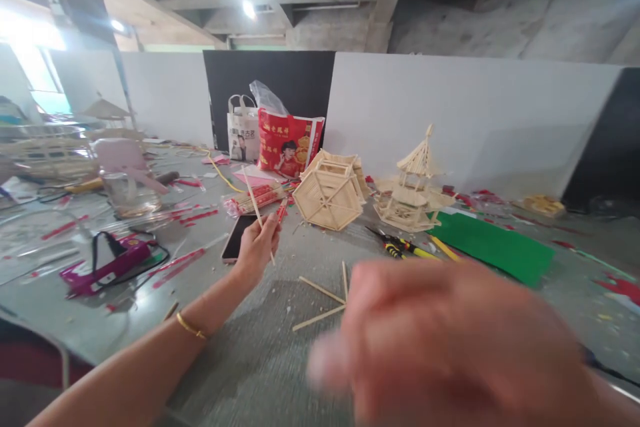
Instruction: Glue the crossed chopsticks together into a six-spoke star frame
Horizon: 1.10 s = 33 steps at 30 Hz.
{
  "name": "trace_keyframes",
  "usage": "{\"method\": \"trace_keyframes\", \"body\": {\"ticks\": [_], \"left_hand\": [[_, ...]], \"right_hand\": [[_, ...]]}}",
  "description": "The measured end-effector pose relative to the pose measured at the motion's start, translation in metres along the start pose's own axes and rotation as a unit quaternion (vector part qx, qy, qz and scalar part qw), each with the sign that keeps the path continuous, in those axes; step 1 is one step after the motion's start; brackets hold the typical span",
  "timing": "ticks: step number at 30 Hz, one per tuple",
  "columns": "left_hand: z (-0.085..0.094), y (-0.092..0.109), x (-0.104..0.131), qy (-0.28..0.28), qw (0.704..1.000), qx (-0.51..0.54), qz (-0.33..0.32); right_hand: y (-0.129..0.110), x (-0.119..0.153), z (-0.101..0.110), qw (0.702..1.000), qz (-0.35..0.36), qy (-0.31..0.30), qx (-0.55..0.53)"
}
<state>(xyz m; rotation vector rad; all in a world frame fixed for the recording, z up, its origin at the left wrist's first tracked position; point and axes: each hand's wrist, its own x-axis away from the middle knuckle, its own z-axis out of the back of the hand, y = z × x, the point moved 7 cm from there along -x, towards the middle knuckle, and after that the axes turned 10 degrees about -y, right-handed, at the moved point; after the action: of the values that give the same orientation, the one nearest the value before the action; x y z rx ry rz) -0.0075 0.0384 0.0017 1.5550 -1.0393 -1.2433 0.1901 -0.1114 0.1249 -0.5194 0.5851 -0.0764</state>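
My left hand (257, 243) is closed around a thin pale wooden stick (252, 195), which points up and slightly left. Just behind that hand a dark-screened phone (235, 240) lies on the table. Close to the camera, my right hand (440, 340) is smeared by motion, so what its fingers hold, if anything, is hidden. Several short wooden sticks (320, 290) lie in a fan on the table, partly covered by the right hand. Beyond them stands a hexagonal stick-built piece (329, 195), tilted toward me. To its right is a small stick pavilion (413, 197) with a pointed roof.
Pliers (400, 243) with yellow-black handles lie near a green sheet (495, 243). A purple device (113, 263) with a cord sits at left, near a clear jug (127, 180). Red wrappers litter the table. Behind stand a red bag (285, 143) and a white tote (243, 130).
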Motion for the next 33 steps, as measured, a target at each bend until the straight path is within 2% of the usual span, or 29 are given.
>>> {"method": "trace_keyframes", "body": {"ticks": [1, 2, 4, 5, 7, 8, 11, 14, 19, 28, 33], "left_hand": [[-0.001, -0.001, 0.000, 0.000, 1.000, 0.003, 0.004], [-0.001, -0.002, 0.001, -0.002, 1.000, 0.002, 0.005], [-0.004, -0.004, 0.002, -0.011, 1.000, -0.014, 0.003], [-0.006, -0.005, 0.003, -0.017, 1.000, -0.027, 0.002], [-0.008, -0.006, 0.004, -0.029, 0.998, -0.052, 0.000], [-0.009, -0.007, 0.004, -0.034, 0.998, -0.059, 0.001], [-0.010, -0.006, 0.005, -0.044, 0.997, -0.065, 0.003], [-0.008, -0.003, 0.003, -0.046, 0.997, -0.064, -0.003], [-0.007, -0.005, 0.000, -0.048, 0.997, -0.053, 0.002], [-0.007, -0.008, -0.001, -0.045, 0.997, -0.061, 0.008], [-0.007, -0.009, -0.003, -0.050, 0.997, -0.067, 0.009]], "right_hand": [[0.013, 0.001, 0.015, 0.998, -0.022, 0.057, -0.015], [0.037, 0.003, 0.026, 0.990, -0.103, 0.096, -0.026], [0.092, 0.012, 0.043, 0.952, -0.241, 0.170, -0.081], [0.123, 0.021, 0.048, 0.917, -0.316, 0.211, -0.124], [0.178, 0.045, 0.048, 0.811, -0.457, 0.291, -0.221], [0.198, 0.051, 0.046, 0.784, -0.489, 0.299, -0.239], [0.238, 0.065, 0.038, 0.732, -0.538, 0.296, -0.297], [0.260, 0.071, 0.032, 0.697, -0.551, 0.300, -0.347], [0.282, 0.069, 0.027, 0.662, -0.549, 0.312, -0.403], [0.296, 0.047, 0.032, 0.635, -0.511, 0.350, -0.461], [0.308, 0.045, 0.039, 0.621, -0.506, 0.371, -0.470]]}}
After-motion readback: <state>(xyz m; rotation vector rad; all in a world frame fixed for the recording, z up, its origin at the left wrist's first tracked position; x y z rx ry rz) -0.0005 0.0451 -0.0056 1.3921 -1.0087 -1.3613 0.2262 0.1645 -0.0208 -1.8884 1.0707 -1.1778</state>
